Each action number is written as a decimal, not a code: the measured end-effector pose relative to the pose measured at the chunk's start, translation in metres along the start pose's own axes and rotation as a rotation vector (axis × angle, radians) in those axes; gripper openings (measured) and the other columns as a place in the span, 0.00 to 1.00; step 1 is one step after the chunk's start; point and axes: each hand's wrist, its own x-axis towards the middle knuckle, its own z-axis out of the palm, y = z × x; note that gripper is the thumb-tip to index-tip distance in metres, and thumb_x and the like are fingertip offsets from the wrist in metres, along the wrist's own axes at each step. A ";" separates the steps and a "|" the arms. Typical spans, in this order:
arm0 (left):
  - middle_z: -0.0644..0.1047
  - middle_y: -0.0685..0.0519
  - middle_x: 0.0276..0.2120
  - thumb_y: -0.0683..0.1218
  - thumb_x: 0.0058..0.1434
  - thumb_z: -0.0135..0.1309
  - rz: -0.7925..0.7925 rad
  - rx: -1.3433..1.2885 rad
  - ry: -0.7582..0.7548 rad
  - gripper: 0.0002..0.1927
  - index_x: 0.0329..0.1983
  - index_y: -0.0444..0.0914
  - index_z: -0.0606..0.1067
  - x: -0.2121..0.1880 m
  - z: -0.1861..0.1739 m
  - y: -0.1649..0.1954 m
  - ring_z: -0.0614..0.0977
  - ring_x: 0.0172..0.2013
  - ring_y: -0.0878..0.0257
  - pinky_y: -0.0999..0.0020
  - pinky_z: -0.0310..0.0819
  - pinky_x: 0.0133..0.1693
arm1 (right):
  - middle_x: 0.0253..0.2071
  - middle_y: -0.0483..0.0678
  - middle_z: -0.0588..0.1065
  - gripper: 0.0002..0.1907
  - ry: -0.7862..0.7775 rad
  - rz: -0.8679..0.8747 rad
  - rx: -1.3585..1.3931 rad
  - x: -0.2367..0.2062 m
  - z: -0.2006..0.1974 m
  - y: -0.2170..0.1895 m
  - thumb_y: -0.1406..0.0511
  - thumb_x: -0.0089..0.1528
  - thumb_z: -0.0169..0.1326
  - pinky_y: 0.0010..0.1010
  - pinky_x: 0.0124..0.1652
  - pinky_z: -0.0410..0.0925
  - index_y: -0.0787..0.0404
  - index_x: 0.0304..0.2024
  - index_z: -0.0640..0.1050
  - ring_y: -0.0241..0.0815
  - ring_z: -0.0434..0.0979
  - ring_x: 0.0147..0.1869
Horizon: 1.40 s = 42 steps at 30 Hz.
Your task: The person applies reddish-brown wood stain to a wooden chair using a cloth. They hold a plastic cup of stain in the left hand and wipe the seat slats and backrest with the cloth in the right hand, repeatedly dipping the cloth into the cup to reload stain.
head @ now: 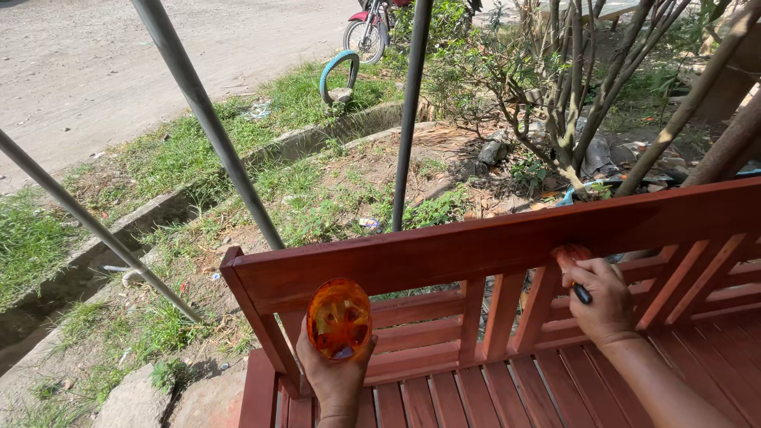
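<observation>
We take the red-brown wooden bench as our landmark. Our left hand is raised in front of the bench's left end, its grip closed around a small orange see-through container, fingers under it and thumb at its lower right edge. The container's open mouth tilts toward us and shows orange-red liquid inside. It sits level with the backrest's lower rails, just right of the bench's left corner post.

Our right hand is further right along the backrest, its grip clamped on a brush with a dark handle. The brush's reddish head touches the underside of the top rail, where an upright slat meets it. The forearm crosses the slatted seat, the surface below the backrest, from the lower right.

Behind the bench, three grey metal poles slant up from the ground. Beyond them lie patchy grass and a concrete drain channel. A bare-stemmed shrub stands behind the bench's right half. Far behind, a half-buried blue tyre and the wheel of a motorcycle sit at the edge of a dirt road.
</observation>
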 end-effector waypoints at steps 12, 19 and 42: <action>0.63 0.44 0.62 0.46 0.33 0.79 0.092 -0.025 0.057 0.60 0.69 0.37 0.58 0.023 -0.036 -0.020 0.68 0.62 0.50 0.58 0.67 0.62 | 0.39 0.49 0.74 0.10 -0.086 -0.121 0.374 -0.046 0.060 -0.247 0.76 0.49 0.58 0.45 0.42 0.69 0.56 0.28 0.78 0.56 0.74 0.46; 0.63 0.45 0.60 0.45 0.32 0.78 0.038 -0.068 0.060 0.61 0.70 0.40 0.58 0.023 -0.043 -0.030 0.71 0.61 0.52 0.59 0.69 0.62 | 0.48 0.53 0.77 0.10 -0.222 -0.347 0.526 -0.050 0.063 -0.259 0.77 0.48 0.57 0.41 0.46 0.73 0.58 0.28 0.79 0.57 0.77 0.56; 0.64 0.46 0.58 0.41 0.33 0.77 -0.017 -0.162 0.033 0.58 0.69 0.39 0.59 0.040 -0.079 -0.042 0.71 0.60 0.53 0.60 0.70 0.61 | 0.43 0.46 0.75 0.10 -0.015 -0.081 0.168 -0.054 0.059 -0.213 0.75 0.50 0.59 0.42 0.45 0.71 0.54 0.27 0.79 0.53 0.75 0.49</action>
